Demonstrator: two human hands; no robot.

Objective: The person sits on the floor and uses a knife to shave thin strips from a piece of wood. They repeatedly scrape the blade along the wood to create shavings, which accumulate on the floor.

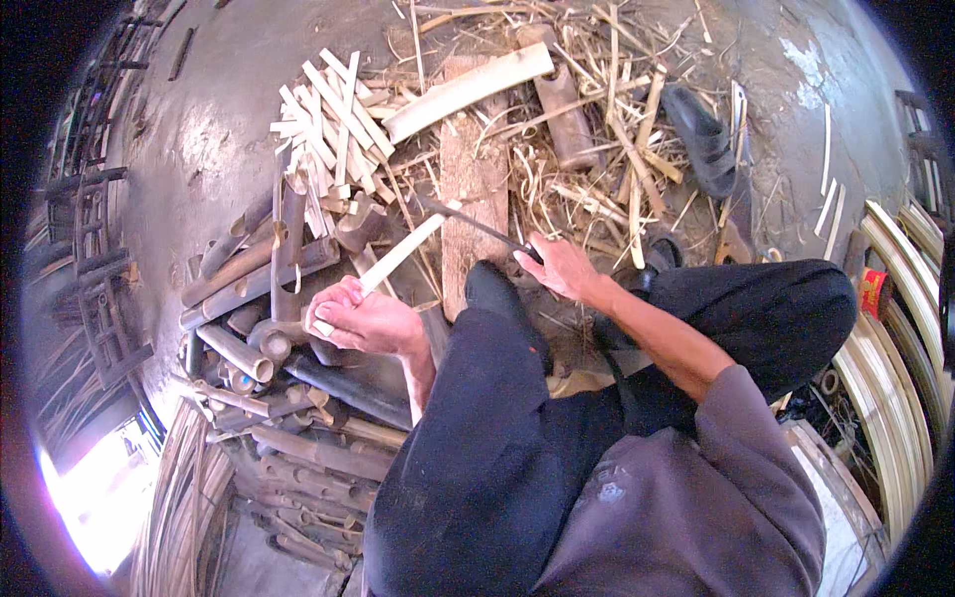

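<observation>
Left hand [363, 320] gripping bamboo strip [403, 254], right hand [562, 267] holding knife [477, 226] against its tip

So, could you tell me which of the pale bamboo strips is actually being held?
The strip gripped in the left hand, angled toward the knife blade; the other strips lie piled loose behind.

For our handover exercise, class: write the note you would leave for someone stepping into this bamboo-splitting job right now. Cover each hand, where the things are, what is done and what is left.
Left hand: fingers closed round the lower end of a pale bamboo strip, held slanting up over the wooden block.
Right hand: gripping the handle of a dark knife, blade reaching the strip's upper end.
Done: a heap of cut pale strips lies beyond the block; shavings litter the floor around it.
Left: a stack of uncut bamboo tubes lies by the left hand. The strip in hand is not yet split through, as far as can be seen.
</observation>
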